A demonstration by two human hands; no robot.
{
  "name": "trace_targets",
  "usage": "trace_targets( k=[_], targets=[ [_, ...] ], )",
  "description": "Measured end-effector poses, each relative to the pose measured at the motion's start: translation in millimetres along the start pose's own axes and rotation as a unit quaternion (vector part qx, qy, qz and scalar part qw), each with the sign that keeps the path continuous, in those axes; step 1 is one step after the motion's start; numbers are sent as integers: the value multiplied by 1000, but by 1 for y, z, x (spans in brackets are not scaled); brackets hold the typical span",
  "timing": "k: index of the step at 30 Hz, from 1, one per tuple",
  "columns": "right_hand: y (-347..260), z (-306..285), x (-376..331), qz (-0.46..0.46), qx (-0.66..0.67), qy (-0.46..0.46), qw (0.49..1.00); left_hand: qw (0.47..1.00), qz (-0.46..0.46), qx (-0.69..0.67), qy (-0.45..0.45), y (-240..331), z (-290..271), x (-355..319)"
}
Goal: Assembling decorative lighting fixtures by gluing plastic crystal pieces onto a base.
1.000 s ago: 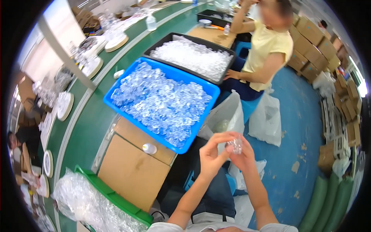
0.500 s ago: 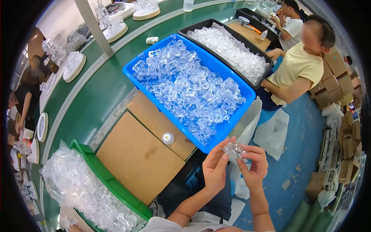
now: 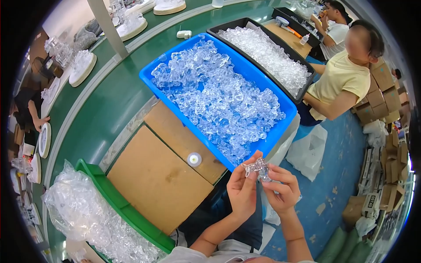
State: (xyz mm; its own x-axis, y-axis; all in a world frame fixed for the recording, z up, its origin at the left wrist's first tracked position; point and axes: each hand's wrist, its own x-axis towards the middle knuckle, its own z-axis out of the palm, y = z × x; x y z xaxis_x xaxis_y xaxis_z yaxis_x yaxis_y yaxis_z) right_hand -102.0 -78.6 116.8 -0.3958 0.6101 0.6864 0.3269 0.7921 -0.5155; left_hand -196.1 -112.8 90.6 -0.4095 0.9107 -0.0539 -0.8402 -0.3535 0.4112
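Both hands meet over the lap, fingertips pinching one clear piece (image 3: 258, 168) between them. The left hand (image 3: 242, 188) grips its left end with thumb and fingers closed round it; the right hand (image 3: 281, 189) nips the right end from just beside. The piece lies roughly crosswise, hand to hand, so neither hand is nearer it. Straight ahead of the fingertips, almost touching them, is the near corner of the blue bin (image 3: 272, 144) heaped with like pieces; a brown board (image 3: 160, 184) sits to the left.
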Motion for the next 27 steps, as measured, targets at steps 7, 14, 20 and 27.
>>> trace_targets(
  k=[7, 14, 20, 27],
  targets=[
    [2, 9, 2, -14, -4, 1, 1000, 1000, -5, 7, 27, 8, 1, 0],
    [24, 27, 52, 146, 20, -133, 980, 961, 164, 210, -72, -22, -5, -42],
    [57, -45, -98, 302, 4, 210, 930, 906, 123, 336, -226, -33, -2, -53],
    [95, -114, -400, 621, -232, 298, 686, 772, -98, 544, -313, -172, -68, -62]
  ],
)
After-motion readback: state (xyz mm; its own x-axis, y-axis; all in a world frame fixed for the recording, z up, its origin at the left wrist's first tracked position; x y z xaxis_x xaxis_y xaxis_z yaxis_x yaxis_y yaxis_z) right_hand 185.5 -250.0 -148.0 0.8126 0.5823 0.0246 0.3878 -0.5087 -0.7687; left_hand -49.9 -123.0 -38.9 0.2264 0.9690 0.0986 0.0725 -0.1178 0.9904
